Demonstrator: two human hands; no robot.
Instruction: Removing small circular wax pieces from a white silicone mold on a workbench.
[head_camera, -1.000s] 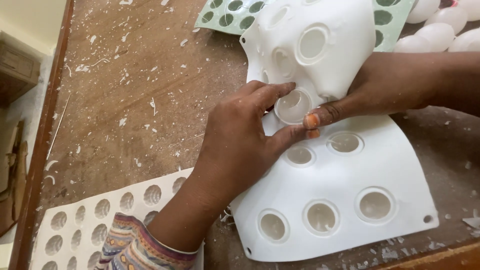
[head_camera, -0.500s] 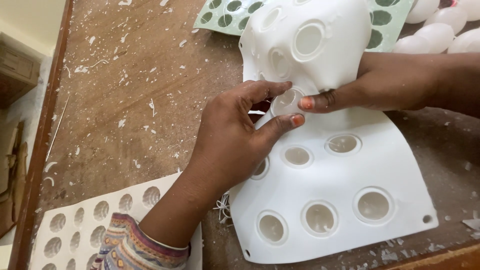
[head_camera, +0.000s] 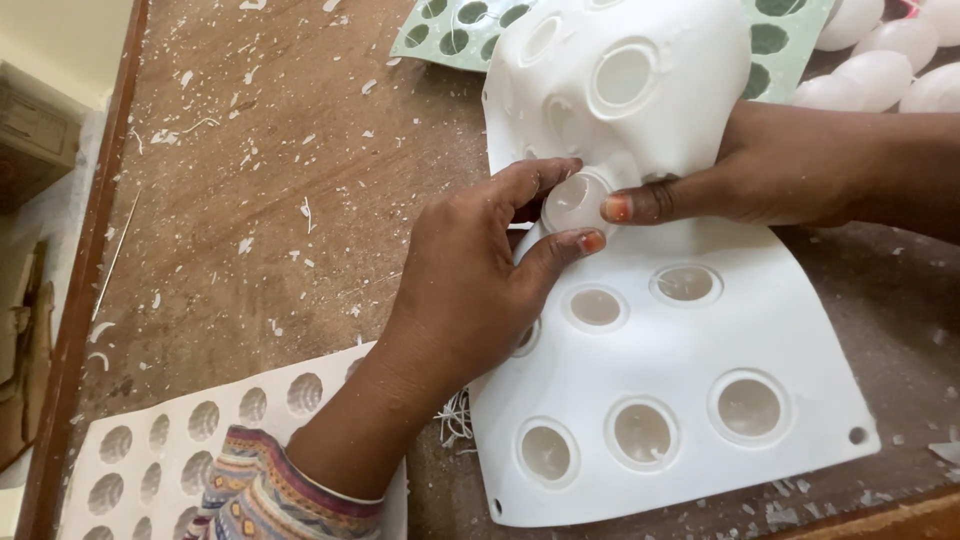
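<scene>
Mould sheet (head_camera: 700, 400) is bent; your left hand (head_camera: 470, 290) pinches one round casting (head_camera: 575, 197), right hand (head_camera: 790, 170) presses behind. Pull skewed and the casting could chip or drop onto the desk (head_camera: 250, 200).

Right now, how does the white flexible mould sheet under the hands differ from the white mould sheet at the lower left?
The white flexible mould sheet is bent upward at its far half; the lower-left white mould sheet lies flat. The bent one has fewer, larger cavities; the flat one many smaller ones. Both are white.
</scene>
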